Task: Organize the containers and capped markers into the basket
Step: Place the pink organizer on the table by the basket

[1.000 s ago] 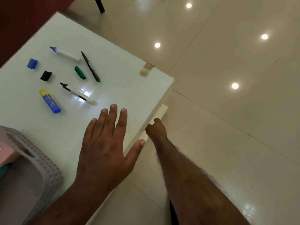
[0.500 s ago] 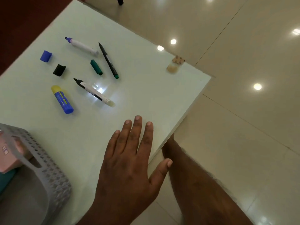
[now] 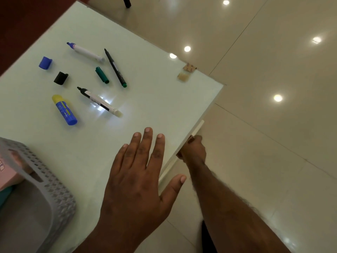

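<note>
Flat, the left hand (image 3: 138, 181) lies spread on the table (image 3: 164, 106).

the right hand (image 3: 194, 149) sits at the bench (image 3: 149, 99) edge, its fingers hidden beneath it. the basket (image 3: 45, 183) is cut off at the left and bottom edges, and the pink box (image 3: 8, 177) inside shows only partly.

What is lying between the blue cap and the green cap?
The black cap lies between the blue cap and green cap, in the head view.
</note>
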Demonstrator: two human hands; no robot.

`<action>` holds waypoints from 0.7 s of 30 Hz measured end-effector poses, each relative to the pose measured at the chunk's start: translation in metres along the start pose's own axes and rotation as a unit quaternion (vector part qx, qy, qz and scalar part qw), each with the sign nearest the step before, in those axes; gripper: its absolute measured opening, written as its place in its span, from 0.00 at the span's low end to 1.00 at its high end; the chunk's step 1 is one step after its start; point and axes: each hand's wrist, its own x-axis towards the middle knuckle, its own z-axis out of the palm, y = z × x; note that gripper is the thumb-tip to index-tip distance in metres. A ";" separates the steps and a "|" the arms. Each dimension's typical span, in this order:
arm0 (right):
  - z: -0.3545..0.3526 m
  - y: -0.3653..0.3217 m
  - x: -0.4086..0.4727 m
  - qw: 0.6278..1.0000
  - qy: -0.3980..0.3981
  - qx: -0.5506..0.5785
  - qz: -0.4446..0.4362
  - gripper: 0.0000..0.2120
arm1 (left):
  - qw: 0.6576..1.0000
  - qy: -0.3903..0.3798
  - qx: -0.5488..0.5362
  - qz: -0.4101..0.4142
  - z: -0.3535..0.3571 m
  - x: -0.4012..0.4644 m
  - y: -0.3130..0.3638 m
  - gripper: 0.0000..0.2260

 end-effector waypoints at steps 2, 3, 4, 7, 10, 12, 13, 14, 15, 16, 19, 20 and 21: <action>-0.021 0.021 -0.002 0.999 0.031 -0.018 0.015 0.22 | 1.000 -0.001 0.003 0.001 -0.006 -0.002 0.003 0.36; -0.035 0.029 -0.006 0.998 0.043 -0.030 0.022 0.21 | 1.000 -0.002 0.003 0.002 -0.009 -0.003 0.005 0.36; -0.050 0.033 -0.012 0.997 0.057 -0.039 0.028 0.21 | 1.000 -0.001 0.002 0.003 -0.014 -0.004 0.008 0.36; -0.090 0.039 -0.036 0.995 0.080 -0.054 0.030 0.22 | 1.000 -0.003 0.006 0.005 -0.029 -0.008 0.015 0.36; -0.125 0.027 -0.067 0.993 0.103 -0.052 0.025 0.20 | 1.000 -0.007 0.016 0.014 -0.050 -0.013 0.021 0.36; -0.144 0.014 -0.088 0.991 0.130 -0.035 0.021 0.19 | 1.000 -0.006 0.018 0.017 -0.064 -0.019 0.024 0.37; -0.152 0.007 -0.098 0.989 0.147 -0.024 0.017 0.20 | 1.000 -0.004 0.015 0.019 -0.072 -0.022 0.025 0.37; -0.160 -0.001 -0.111 0.986 0.164 -0.013 0.017 0.20 | 1.000 -0.002 0.012 0.018 -0.081 -0.026 0.026 0.37; -0.168 -0.008 -0.124 0.983 0.184 -0.004 0.008 0.21 | 1.000 0.001 0.009 0.016 -0.090 -0.030 0.026 0.37; -0.175 -0.015 -0.135 0.979 0.205 0.001 0.001 0.22 | 1.000 0.003 0.006 0.012 -0.097 -0.033 0.026 0.37; -0.196 -0.038 -0.173 0.965 0.256 0.009 -0.052 0.22 | 1.000 0.015 -0.013 -0.002 -0.125 -0.047 0.020 0.38; -0.201 -0.048 -0.186 0.961 0.266 0.012 -0.072 0.22 | 1.000 0.019 -0.018 -0.008 -0.133 -0.052 0.017 0.38; -0.205 -0.057 -0.196 0.958 0.269 0.015 -0.093 0.22 | 0.999 0.023 -0.022 -0.016 -0.139 -0.057 0.015 0.38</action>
